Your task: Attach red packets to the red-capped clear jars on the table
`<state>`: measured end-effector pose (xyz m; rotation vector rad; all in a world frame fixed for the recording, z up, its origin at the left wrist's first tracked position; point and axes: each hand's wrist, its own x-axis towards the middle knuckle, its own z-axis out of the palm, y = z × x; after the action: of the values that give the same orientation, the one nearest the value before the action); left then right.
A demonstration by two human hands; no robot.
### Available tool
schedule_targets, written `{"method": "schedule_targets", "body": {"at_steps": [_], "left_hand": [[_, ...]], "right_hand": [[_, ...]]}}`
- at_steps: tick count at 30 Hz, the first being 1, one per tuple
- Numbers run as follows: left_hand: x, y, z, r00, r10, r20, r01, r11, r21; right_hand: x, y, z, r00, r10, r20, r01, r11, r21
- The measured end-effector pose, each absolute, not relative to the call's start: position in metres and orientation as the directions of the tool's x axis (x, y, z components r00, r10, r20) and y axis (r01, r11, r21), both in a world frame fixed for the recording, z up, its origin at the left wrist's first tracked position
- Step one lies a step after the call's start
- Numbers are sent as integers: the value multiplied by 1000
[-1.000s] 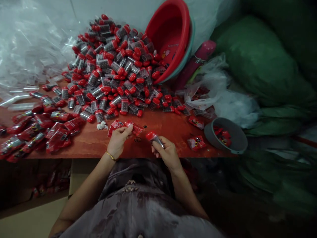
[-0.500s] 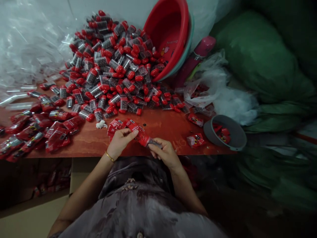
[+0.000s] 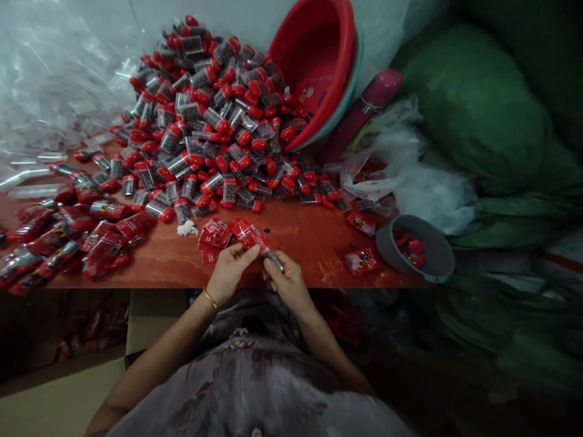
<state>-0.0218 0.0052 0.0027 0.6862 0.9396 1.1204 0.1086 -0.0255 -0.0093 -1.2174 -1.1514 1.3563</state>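
Near the table's front edge, my left hand (image 3: 231, 271) pinches the lower left side of a red printed packet (image 3: 247, 233). My right hand (image 3: 288, 279) grips a small clear tube with dark contents (image 3: 273, 258) at the packet's lower right end. The tube's upper part seems to lie within the packet; how far in, I cannot tell. Several flat red packets (image 3: 213, 233) lie just left of the held one. A crumpled white scrap (image 3: 187, 228) rests further left. Behind them rises a big heap of red-capped tubes (image 3: 195, 145).
Filled red packets (image 3: 102, 246) lie at the left. A tipped red basin (image 3: 339, 67) stands behind the heap, beside a pink bottle (image 3: 380, 91). A grey bowl (image 3: 392, 249) with red packets sits at the right edge. An open cardboard box (image 3: 150, 318) is below the table.
The right hand has moved left, closer to my left hand, and the tube sits further up against the packet. My left hand has shifted slightly right. The view has shifted a little.
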Motion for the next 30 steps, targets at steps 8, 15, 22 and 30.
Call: {"method": "schedule_targets", "body": {"at_steps": [8, 15, 22, 30], "left_hand": [[-23, -3, -4, 131, 960, -246, -401, 278, 873], [-20, 3, 2, 116, 938, -327, -473, 341, 812], [-27, 5, 9, 268, 920, -286, -339, 368, 866], [-21, -8, -1, 323, 902, -287, -362, 398, 843]], "right_hand": [[93, -27, -9, -51, 972, -229, -242, -235, -942], [96, -27, -6, -57, 995, 81, 219, 92, -971], [96, -31, -14, -76, 997, -30, 7, -29, -1000], [90, -30, -11, -144, 981, -131, -236, -163, -958]]}}
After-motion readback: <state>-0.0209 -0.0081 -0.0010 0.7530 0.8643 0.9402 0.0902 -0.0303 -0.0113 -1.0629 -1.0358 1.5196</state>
